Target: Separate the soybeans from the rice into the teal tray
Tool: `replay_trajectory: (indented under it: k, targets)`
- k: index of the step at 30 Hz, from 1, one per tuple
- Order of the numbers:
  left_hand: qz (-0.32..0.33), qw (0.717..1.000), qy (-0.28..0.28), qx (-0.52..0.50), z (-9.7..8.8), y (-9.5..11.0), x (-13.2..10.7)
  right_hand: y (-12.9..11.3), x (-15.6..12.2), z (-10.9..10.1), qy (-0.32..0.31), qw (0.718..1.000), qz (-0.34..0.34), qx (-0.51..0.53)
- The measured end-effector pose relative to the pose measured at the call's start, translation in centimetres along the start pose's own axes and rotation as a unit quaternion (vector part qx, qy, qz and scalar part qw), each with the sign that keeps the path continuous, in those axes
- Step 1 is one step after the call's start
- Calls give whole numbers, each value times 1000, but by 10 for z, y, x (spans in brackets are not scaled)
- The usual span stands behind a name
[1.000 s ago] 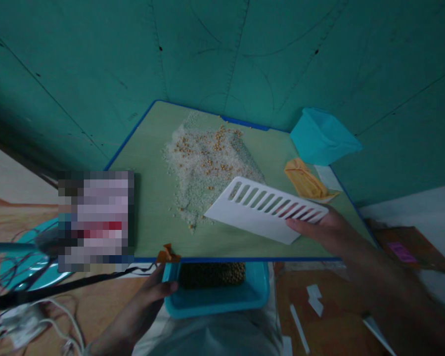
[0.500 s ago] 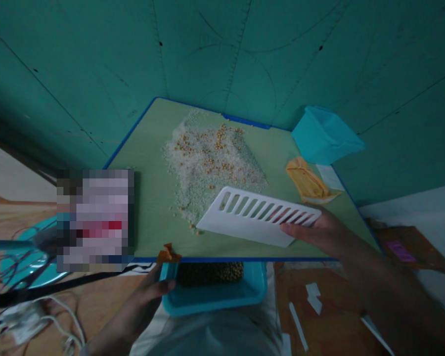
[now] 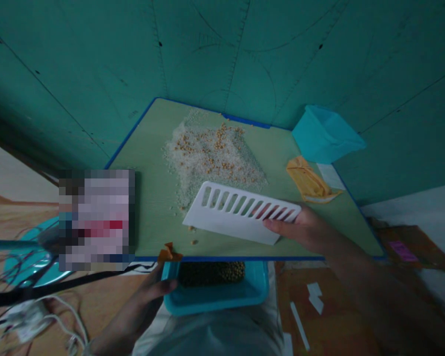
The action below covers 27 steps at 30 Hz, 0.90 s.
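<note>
Right hand (image 3: pixel 307 230) grips a scraper (image 3: pixel 228 226) over the bench (image 3: pixel 148 148); left hand (image 3: pixel 148 295) clasps a blue tub (image 3: pixel 217 300) at the bench's edge.

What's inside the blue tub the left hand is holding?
The blue tub holds a dark-looking mass of small grains, with round tan ones toward the right. The tabletop covers its far side; anything there, or beneath the top layer, is hidden.
</note>
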<state>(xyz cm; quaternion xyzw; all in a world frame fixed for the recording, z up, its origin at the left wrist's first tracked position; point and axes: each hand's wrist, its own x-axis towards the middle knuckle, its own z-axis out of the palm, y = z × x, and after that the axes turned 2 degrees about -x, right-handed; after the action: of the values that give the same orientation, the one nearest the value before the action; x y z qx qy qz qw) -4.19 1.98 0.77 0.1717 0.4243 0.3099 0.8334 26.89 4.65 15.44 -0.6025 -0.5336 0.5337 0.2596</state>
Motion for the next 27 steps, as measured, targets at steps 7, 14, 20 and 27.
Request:
replay_trajectory:
  k: [7, 14, 20, 27]
  targets:
    - [-8, 1000, -19, -6, -1, 1, 0, 1, -3, 4, -29, 999, -16, -30]
    - [-6, 1000, 5, -13, 0, 2, -3, -1, 0, 6, -44, 998, -32, -15]
    - [-1, 1000, -8, -19, 4, 7, -5, 1, 0, 7, -71, 997, -29, -5]
    - [17, 1000, -6, 14, -15, 9, -2, -1, 1, 5, -95, 995, -10, -20]
